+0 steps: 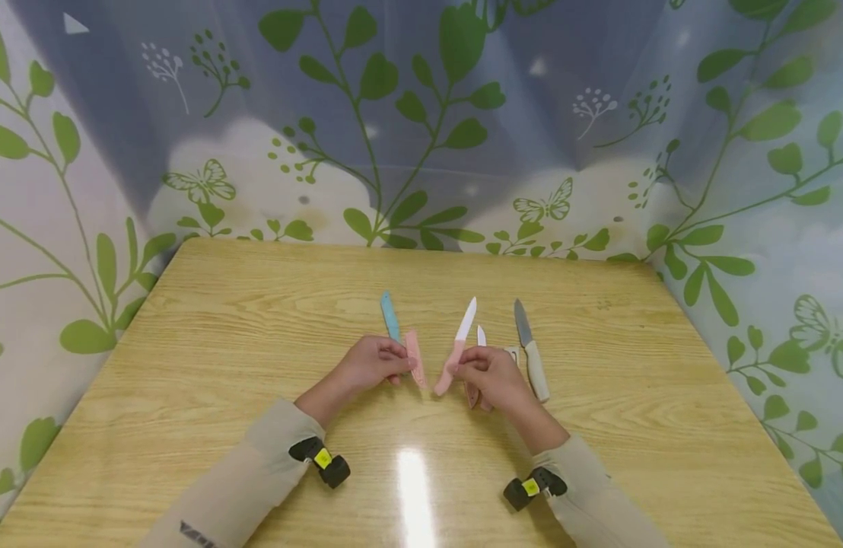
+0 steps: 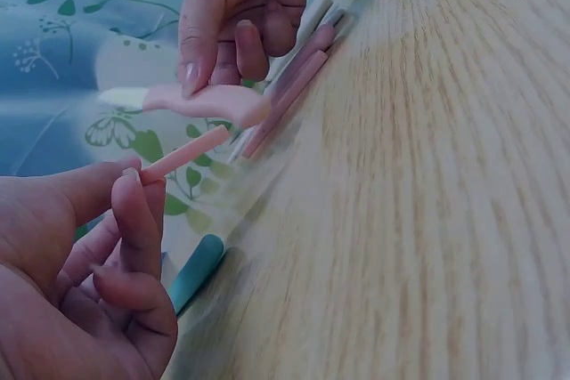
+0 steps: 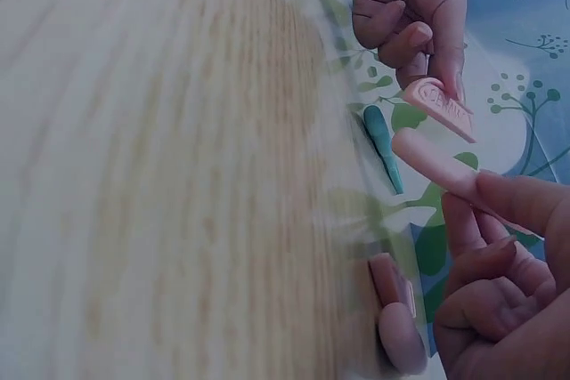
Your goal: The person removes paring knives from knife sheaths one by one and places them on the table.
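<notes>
Between thumb and fingers, my left hand (image 1: 372, 364) pinches a pink blade sheath (image 1: 415, 358) with raised lettering, seen in the right wrist view. My right hand (image 1: 498, 378) grips the pink handle of a knife (image 1: 450, 367), whose bare white blade points up and away. Sheath and knife are held apart, a short gap between them, above the table. Just beyond the left hand lies a teal-handled item (image 1: 389, 312), its near end hidden by the hand. Under the right hand, a smaller knife (image 1: 481, 335) and a darker pink piece (image 1: 472, 394) are partly covered.
Right of the right hand lies a knife (image 1: 535, 365) with a cream handle and grey blade. A small whitish item (image 1: 513, 352) shows beside it, mostly hidden. The wooden table (image 1: 257, 304) ends at a leaf-patterned curtain (image 1: 421, 175) at the back and sides.
</notes>
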{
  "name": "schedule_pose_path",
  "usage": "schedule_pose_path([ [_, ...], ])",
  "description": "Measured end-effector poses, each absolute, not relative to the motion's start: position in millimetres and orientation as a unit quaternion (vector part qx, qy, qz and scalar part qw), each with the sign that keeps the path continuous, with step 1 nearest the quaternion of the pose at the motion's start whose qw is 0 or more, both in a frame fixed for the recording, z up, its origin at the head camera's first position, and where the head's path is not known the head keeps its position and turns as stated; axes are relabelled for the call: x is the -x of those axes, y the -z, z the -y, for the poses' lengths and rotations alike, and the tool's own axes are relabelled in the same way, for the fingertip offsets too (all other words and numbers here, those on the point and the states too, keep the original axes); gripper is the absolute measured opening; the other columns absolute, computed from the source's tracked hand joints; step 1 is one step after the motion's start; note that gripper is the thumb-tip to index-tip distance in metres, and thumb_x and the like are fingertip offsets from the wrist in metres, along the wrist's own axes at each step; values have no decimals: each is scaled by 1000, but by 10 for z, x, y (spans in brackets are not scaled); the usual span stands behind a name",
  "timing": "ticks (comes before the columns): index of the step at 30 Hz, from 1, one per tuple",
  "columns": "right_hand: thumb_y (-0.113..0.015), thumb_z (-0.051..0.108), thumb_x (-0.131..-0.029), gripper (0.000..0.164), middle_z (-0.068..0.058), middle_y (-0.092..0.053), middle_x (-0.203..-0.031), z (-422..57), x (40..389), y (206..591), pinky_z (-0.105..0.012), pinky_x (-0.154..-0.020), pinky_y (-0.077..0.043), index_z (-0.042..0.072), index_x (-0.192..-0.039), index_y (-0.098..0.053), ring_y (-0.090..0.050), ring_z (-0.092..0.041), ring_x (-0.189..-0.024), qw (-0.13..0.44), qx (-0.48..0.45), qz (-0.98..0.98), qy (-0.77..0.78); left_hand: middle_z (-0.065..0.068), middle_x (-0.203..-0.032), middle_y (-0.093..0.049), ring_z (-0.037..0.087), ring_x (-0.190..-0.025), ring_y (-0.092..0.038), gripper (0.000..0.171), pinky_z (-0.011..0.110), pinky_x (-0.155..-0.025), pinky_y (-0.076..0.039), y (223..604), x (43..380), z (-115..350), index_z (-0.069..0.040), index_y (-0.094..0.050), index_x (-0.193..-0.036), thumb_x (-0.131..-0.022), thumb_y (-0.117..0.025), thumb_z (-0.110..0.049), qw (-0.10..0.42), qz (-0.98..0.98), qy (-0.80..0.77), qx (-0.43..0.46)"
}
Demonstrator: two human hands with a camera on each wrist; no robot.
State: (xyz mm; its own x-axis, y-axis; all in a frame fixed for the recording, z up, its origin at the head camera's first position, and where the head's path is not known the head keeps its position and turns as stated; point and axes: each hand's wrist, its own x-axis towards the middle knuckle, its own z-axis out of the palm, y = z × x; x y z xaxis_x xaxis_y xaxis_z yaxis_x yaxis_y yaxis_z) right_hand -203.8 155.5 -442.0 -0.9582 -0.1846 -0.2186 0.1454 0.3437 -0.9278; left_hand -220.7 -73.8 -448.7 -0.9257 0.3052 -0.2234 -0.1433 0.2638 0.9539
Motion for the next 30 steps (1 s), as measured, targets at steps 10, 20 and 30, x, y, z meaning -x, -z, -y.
schedule_pose_path([
  [10, -68, 15, -88, 19, -10, -58, -62, -1540, 2009, 4446, -24, -37, -32, 2, -101, -67, -44, -14, -41, 148, -10, -813, 563, 12, -88, -71, 12, -58, -58, 23, 25, -60, -50, 4527, 2210, 693, 3, -67, -105, -89, -67, -14, 184, -781, -594, -57],
  [20, -69, 15, -87, 18, -10, -62, -66, -1523, 2010, 4437, -22, -38, -32, 3, -101, -68, -46, -13, -43, 150, -26, -824, 546, 10, -79, -71, 11, -52, -53, 15, 22, -48, -42, 4514, 2205, 603, -4, -70, -92, -84, -73, -16, 173, -818, -545, -63],
  [30, -72, 12, -83, 14, -11, -71, -75, -1411, 2019, 4375, -23, -40, -42, 2, -92, -71, -52, -15, -43, 120, 13, -878, 462, 5, -74, -71, 10, -48, -52, 13, 22, -44, -41, 4509, 2185, 544, -8, -71, -82, -83, -73, -21, 157, -859, -479, -90],
])
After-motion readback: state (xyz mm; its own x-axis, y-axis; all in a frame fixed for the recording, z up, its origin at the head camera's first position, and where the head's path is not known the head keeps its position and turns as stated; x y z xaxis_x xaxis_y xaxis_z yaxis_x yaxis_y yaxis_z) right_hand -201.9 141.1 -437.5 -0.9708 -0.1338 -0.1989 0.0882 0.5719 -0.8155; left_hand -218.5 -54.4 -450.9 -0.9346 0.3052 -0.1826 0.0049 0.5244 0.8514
